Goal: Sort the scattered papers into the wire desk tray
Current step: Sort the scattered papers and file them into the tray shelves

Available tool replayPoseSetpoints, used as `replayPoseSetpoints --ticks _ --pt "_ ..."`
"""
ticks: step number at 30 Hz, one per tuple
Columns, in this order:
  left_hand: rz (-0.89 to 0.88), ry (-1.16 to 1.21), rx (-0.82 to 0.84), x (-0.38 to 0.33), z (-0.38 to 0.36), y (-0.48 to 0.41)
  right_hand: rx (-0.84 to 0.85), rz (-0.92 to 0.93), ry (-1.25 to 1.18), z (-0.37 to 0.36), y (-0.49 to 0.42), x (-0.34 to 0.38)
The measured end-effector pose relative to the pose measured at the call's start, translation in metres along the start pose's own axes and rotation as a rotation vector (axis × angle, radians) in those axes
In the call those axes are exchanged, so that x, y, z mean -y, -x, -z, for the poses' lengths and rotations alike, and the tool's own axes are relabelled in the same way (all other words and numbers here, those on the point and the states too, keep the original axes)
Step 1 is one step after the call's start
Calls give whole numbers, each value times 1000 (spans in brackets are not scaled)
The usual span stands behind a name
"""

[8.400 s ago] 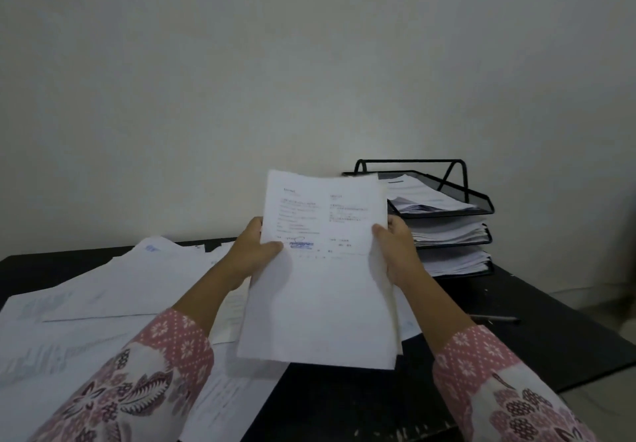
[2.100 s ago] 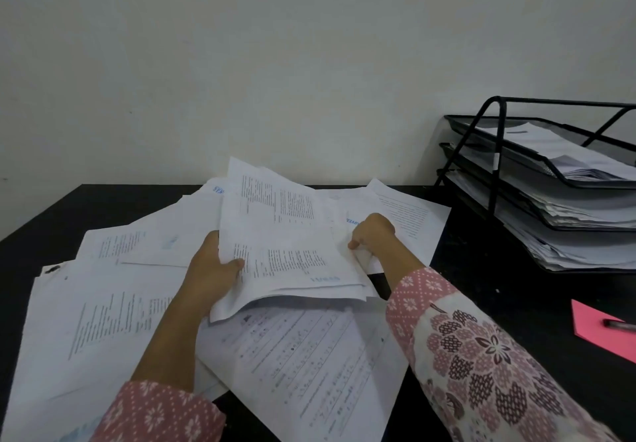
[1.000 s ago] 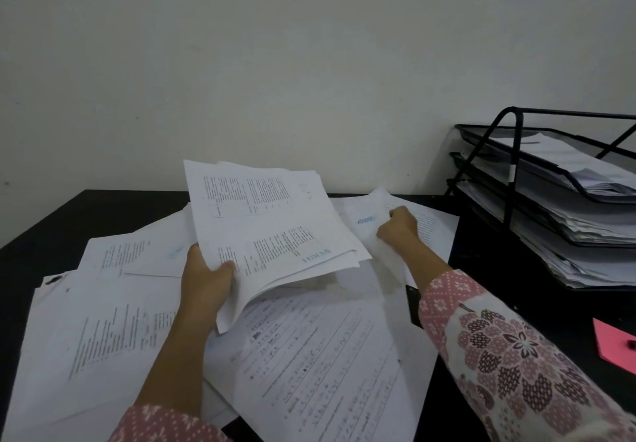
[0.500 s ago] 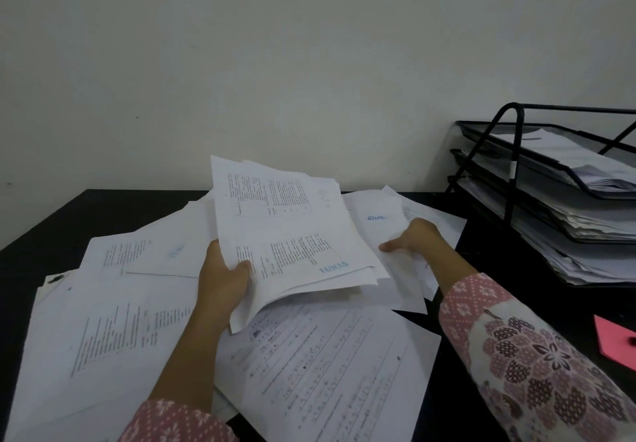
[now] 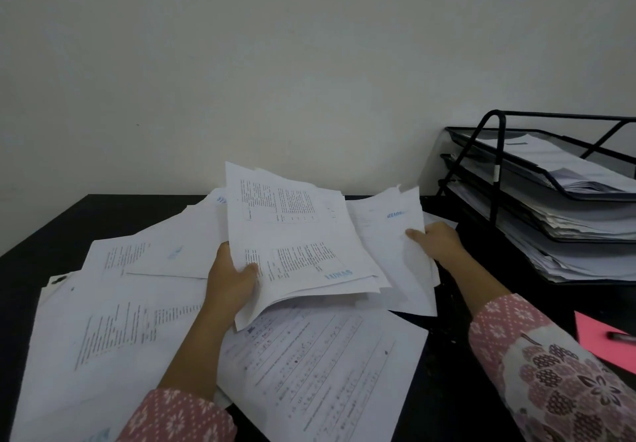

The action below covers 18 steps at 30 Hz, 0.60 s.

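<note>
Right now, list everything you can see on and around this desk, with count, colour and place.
desk: one, black, against the wall.
wire tray: one, black, three tiers holding papers, far right.
loose sheets: many, white with print, overlapping across the desk's left and middle.
held bundle: several sheets, white, blue stamp, raised at centre.
stamped sheet: one, white, blue stamp, lifted at its right edge.
pink paper: one, right edge of the desk.
pen: one, dark, on the pink paper.
wall: off-white, behind.
left hand: grip on the bundle's lower left.
right hand: grip on the stamped sheet.
</note>
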<state>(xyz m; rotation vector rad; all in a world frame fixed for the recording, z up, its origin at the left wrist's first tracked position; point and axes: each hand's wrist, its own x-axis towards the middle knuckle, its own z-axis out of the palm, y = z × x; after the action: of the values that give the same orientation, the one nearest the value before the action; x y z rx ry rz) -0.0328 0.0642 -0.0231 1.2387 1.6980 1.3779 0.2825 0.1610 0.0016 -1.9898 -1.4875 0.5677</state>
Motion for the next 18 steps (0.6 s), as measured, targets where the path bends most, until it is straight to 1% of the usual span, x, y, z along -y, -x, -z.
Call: replayPoseSetpoints --ticks 3,4,5,6,8,10,15,18 --pt "6 -12 18 -1 -3 1 139 -60 -91 5 5 -12" --pt "6 -13 28 -1 -4 2 160 -79 -100 5 7 -16" --pt "7 -13 38 -1 -5 3 152 -90 -99 5 10 -19" --pt "5 -10 49 -1 -6 4 109 -85 -102 4 12 -23" --pt "0 -5 69 -2 -9 7 -28 -67 -104 6 16 -28" --pt "-9 -4 89 -4 -12 10 -93 -54 -176 10 22 -32" --pt "-11 -8 167 -9 -26 22 92 -87 -380 14 41 -36" --pt "1 4 200 -12 -36 27 27 -75 -463 18 48 -38"
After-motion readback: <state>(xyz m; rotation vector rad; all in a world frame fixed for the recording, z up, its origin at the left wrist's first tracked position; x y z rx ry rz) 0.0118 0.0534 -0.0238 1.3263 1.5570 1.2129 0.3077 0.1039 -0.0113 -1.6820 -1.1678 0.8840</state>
